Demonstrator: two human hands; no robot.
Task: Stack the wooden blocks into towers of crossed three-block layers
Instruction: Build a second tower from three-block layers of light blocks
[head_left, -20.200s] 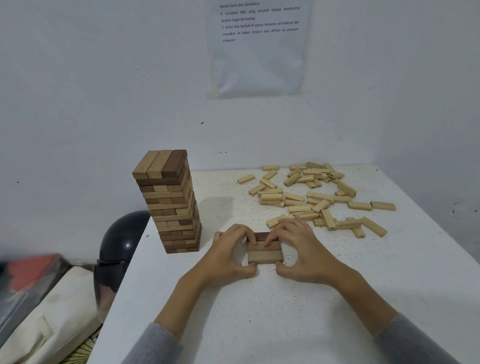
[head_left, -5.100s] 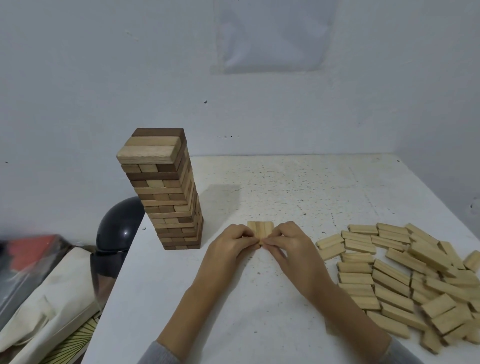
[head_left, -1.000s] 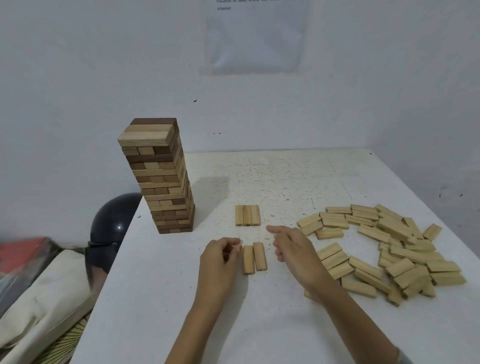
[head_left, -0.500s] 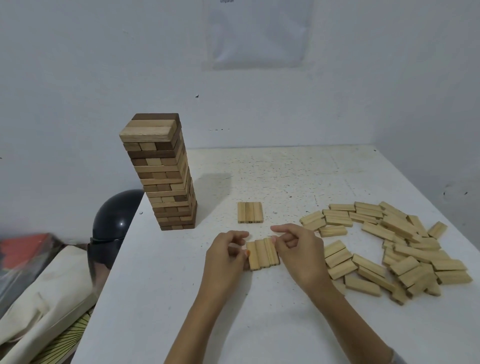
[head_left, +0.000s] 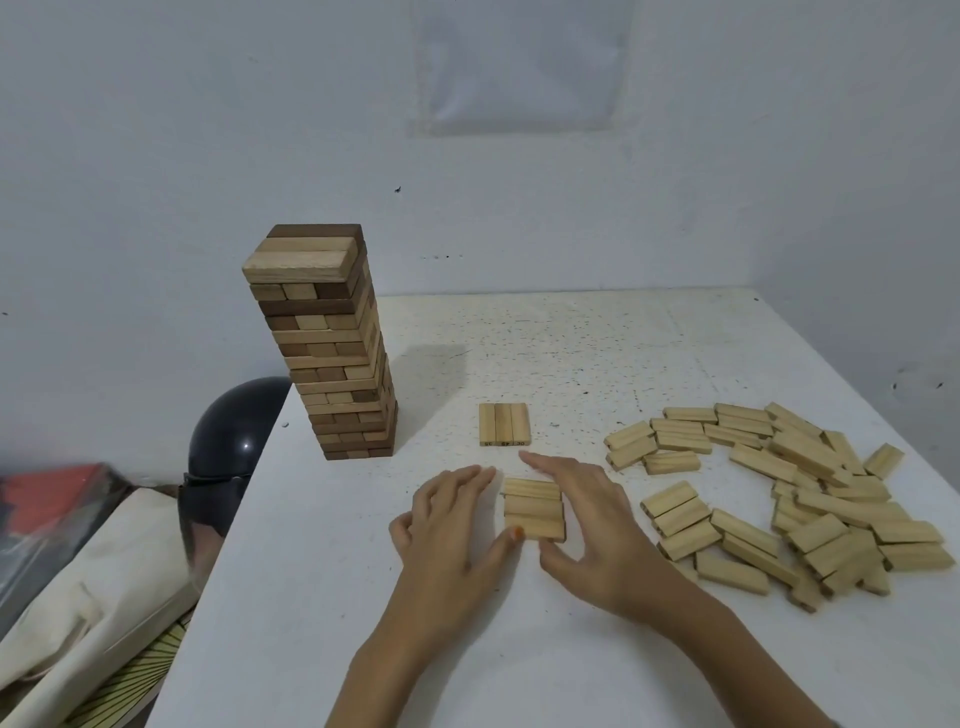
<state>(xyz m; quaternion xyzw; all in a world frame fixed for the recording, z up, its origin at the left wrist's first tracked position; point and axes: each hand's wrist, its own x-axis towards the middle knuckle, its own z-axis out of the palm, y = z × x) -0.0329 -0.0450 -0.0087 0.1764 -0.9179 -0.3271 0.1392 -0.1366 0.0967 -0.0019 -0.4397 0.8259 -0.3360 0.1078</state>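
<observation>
In the head view, a white speckled surface (head_left: 571, 338) stands against a pale wall. Near its middle, three light wooden blocks (head_left: 533, 509) lie flat side by side as one layer, their long sides running from 9 to 3 o'clock.

The left hand (head_left: 452, 525) lies at 9 o'clock of this layer. Its fingers (head_left: 467, 480) are straight and relaxed, gripping nothing, and the thumb tip touches the layer's near left corner. The right hand (head_left: 587, 530) lies at 3 o'clock, its fingers spread and extended along the layer's right edge, with the thumb just below the near edge. It grips nothing either.

At 12 o'clock of the layer, a little apart, another layer of three blocks (head_left: 504, 424) lies flat, with its blocks running from 12 to 6 o'clock. At 10 o'clock, near the left edge of the surface, stands a tall tower (head_left: 327, 353) of crossed layers in light and dark wood. From 2 to 4 o'clock spreads a loose pile of light blocks (head_left: 779, 493), some in rows, some heaped.

Beyond the left edge sit a black dome (head_left: 234, 431) and a cream cloth bag (head_left: 78, 587). A sheet of paper (head_left: 519, 67) hangs on the wall at 12 o'clock.
</observation>
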